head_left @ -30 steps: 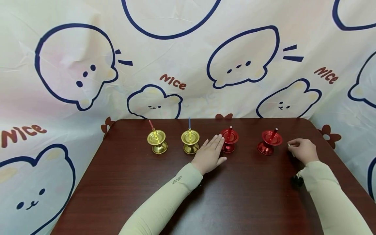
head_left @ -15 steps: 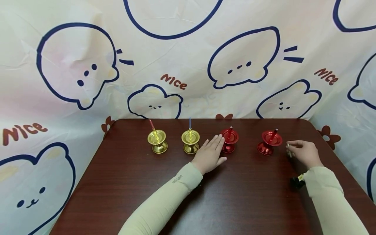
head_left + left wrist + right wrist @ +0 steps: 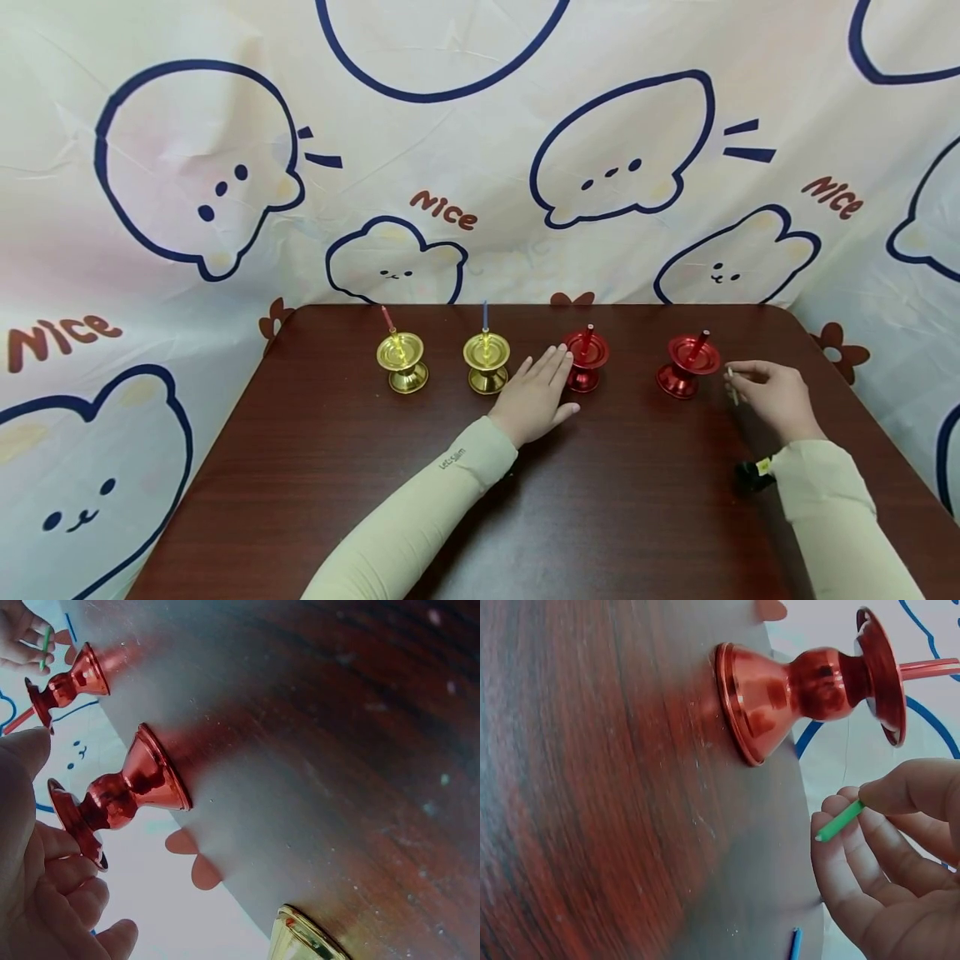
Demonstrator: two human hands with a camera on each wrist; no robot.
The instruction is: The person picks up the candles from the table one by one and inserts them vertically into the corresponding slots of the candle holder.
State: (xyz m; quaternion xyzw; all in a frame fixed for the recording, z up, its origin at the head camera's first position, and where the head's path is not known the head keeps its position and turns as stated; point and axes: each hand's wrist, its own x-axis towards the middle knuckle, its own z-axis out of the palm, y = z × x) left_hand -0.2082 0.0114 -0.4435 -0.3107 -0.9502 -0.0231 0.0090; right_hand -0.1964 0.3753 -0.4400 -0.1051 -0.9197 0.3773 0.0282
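Between thumb and fingers, my right hand (image 3: pixel 772 398) pinches a thin green candle (image 3: pixel 841 820), just right of the right-hand red candle holder (image 3: pixel 680 379). That holder carries a red tube standing up from its dish. Fingers straight, my left hand (image 3: pixel 531 396) reaches to the other red candle holder (image 3: pixel 583 379), its fingertips right at the dish rim. The left wrist view shows the fingers (image 3: pixel 71 874) beside this holder's dish. To the left stand two gold candle holders, one with a red candle (image 3: pixel 387 318), the other with a blue candle (image 3: pixel 485 315).
The four-holder row stands along the back of the dark brown table (image 3: pixel 300 467). A thin blue stick (image 3: pixel 796 943) lies on the tabletop near my right hand. Behind the table hangs a printed cloth (image 3: pixel 495 167). A black wrist device (image 3: pixel 753 477) sits under my right sleeve.
My right hand has lifted slightly and moved left toward the right-hand red holder, with the thin candle showing more clearly in its pinch. My left hand stays in place.
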